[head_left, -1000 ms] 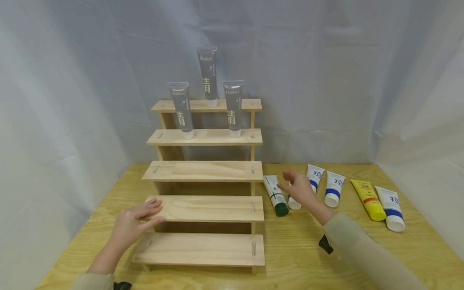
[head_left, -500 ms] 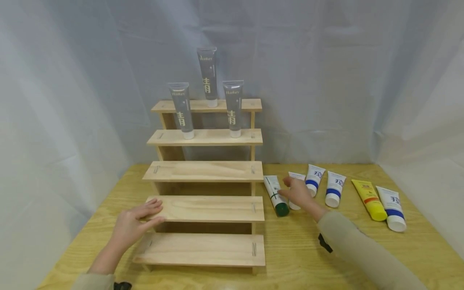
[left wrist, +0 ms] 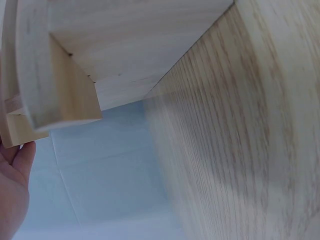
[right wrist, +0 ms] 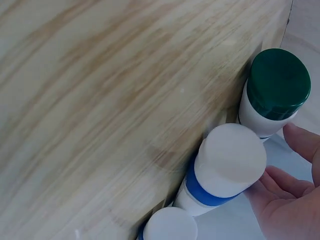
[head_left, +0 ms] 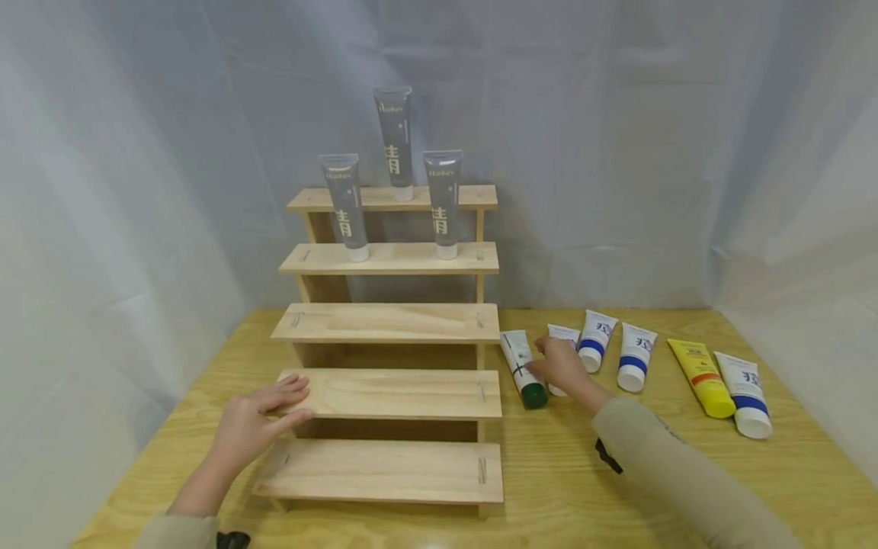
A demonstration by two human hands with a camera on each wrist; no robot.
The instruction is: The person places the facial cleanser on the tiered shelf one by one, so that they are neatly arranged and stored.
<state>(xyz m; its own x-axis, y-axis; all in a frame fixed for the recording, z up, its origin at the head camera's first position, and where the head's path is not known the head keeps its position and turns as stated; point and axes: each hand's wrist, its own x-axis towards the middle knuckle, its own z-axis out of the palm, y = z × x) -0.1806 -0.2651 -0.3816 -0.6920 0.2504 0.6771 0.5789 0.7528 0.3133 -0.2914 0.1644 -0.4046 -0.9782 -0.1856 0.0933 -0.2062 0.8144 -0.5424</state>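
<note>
My left hand (head_left: 257,427) rests on the left end of the second board from the bottom of a wooden step shelf (head_left: 391,393), its fingers fairly straight. In the left wrist view part of the left hand (left wrist: 12,190) touches a board's end. My right hand (head_left: 565,367) reaches over the tubes on the table. Its thumb and fingers are apart beside a white tube with a green cap (head_left: 524,374). Partly under that hand lies a white-capped tube (head_left: 564,333). The right wrist view shows the green cap (right wrist: 280,82) near the thumb and a white cap (right wrist: 232,157) by the fingers.
Three clear grey tubes stand on the upper boards, one on top (head_left: 395,145), two below (head_left: 346,206). To the right lie white tubes with blue bands (head_left: 595,341) and a yellow tube (head_left: 701,379). A pale curtain (head_left: 583,152) closes off the wooden table's back.
My right hand has come down and slightly toward the front, nearer the green-capped tube, uncovering more of the white tube behind. The left hand has stayed on the shelf.
</note>
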